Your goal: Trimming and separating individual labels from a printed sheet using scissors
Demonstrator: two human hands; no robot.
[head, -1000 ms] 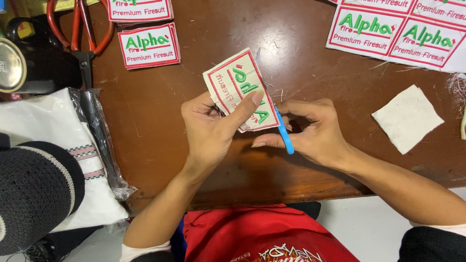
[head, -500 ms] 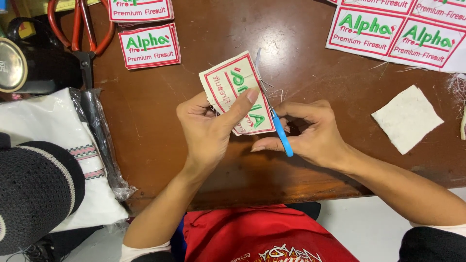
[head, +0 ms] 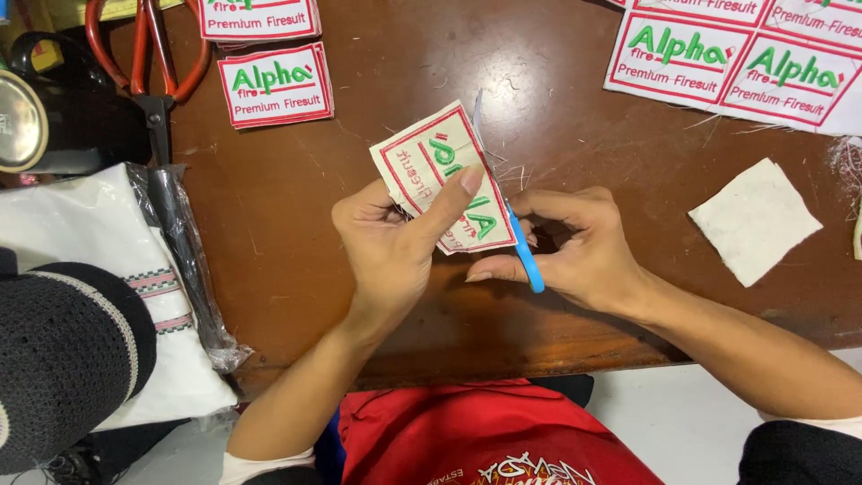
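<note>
View from above a brown wooden table [head: 341, 224]. The left hand [head: 391, 247] grasps an embroidered patch [head: 444, 175] — cream cloth with a red border and green and red stitching — held tilted above the middle of the table, thumb pressed across its face and fingers curled behind it. The right hand [head: 579, 247] is clenched round a blue-handled cutting tool [head: 525, 256] whose grey blade runs up along the patch's right edge; the two hands sit just beside each other near the table's near edge. Loose threads lie on the wood by the blade. Far left rest red-handled scissors [head: 148, 54] and, beside them, a small stack of finished patches [head: 276, 85]; another patch stack [head: 259, 18] lies at the far edge. Far right lies a sheet of uncut patches [head: 736, 58], and nearer, well apart from the hands, a plain cream cloth square [head: 754, 220]. At left, a folded white garment in clear plastic [head: 108, 287] overhangs the table — a dark knitted cap [head: 63, 359] sits upon it.
</note>
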